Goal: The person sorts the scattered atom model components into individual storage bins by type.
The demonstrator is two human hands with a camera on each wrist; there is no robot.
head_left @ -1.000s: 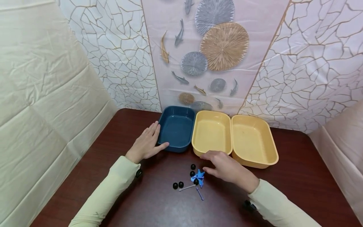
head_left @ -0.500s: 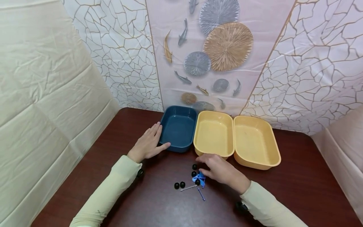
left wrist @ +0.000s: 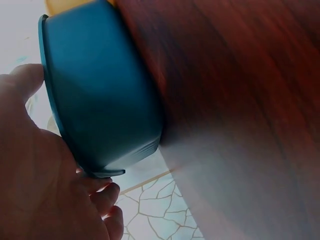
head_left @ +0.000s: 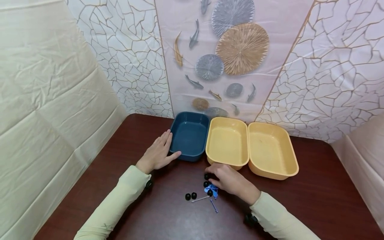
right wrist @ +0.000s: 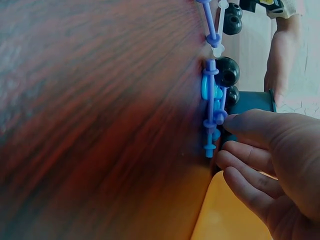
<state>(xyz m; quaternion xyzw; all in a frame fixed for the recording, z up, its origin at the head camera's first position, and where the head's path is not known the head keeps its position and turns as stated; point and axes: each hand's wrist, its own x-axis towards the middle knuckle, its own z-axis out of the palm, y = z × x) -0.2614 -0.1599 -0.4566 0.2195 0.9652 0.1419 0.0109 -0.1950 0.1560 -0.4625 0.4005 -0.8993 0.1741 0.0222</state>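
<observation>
My left hand [head_left: 156, 153] rests against the near-left side of the dark blue bin [head_left: 189, 156]; its thumb touches the rim, its fingers extended. My right hand [head_left: 231, 180] reaches over the small parts, with index finger and thumb on either side of a black bead [head_left: 206, 177]. Its thumb tip lies right by the blue star-shaped piece [head_left: 213, 193], which has purple rods [right wrist: 210, 95] across it. Close by are another black bead [head_left: 206, 184] and a bead with a hole [right wrist: 227, 71]. A pale rod [head_left: 200, 199] and a purple rod [head_left: 214, 206] lie nearer me.
Two more black beads [head_left: 191, 196] sit to the left of the pale rod. Two yellow bins [head_left: 227, 164] stand side by side, right of the blue bin, along the back of the dark wooden table [head_left: 168, 216]. A patterned cloth [head_left: 144, 66] hangs behind.
My right hand has moved left and slightly down, from beside the parts to the far black bead. My left hand keeps its place at the blue bin. The view has shifted a little.
</observation>
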